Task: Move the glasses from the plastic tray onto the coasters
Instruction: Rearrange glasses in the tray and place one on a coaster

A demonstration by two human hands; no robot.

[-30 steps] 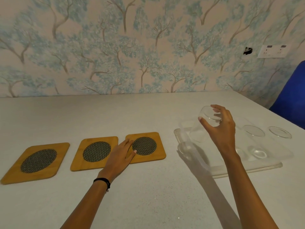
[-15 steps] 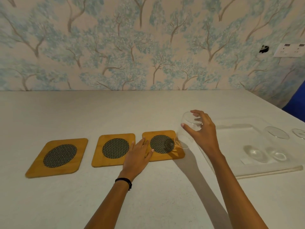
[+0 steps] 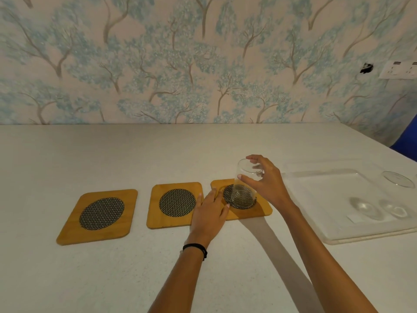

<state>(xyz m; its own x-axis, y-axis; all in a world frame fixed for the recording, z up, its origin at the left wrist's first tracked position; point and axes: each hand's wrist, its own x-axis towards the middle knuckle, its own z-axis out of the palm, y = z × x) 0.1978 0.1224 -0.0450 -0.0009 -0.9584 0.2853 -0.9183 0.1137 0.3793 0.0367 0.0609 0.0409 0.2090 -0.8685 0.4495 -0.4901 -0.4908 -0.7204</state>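
Three wooden coasters with dark mesh centres lie in a row: the left coaster (image 3: 99,214), the middle coaster (image 3: 176,203) and the right coaster (image 3: 262,212). My right hand (image 3: 265,181) grips a clear glass (image 3: 244,186) near its rim; the glass stands over the right coaster's mesh circle, slightly tilted. My left hand (image 3: 211,213) lies flat, fingers spread, across the gap between the middle and right coasters. To the right sits the clear plastic tray (image 3: 316,188) with two more glasses in it, one glass (image 3: 398,179) showing its rim and another glass (image 3: 363,207) beside it.
Everything rests on a white table (image 3: 112,279) against a wall with tree-pattern wallpaper. A white socket plate (image 3: 398,69) is on the wall at the right. A blue object (image 3: 408,141) shows past the table's right edge.
My right hand carried the glass out of the tray and leftward down onto the right coaster. My left hand stayed on the coasters. The view panned left.
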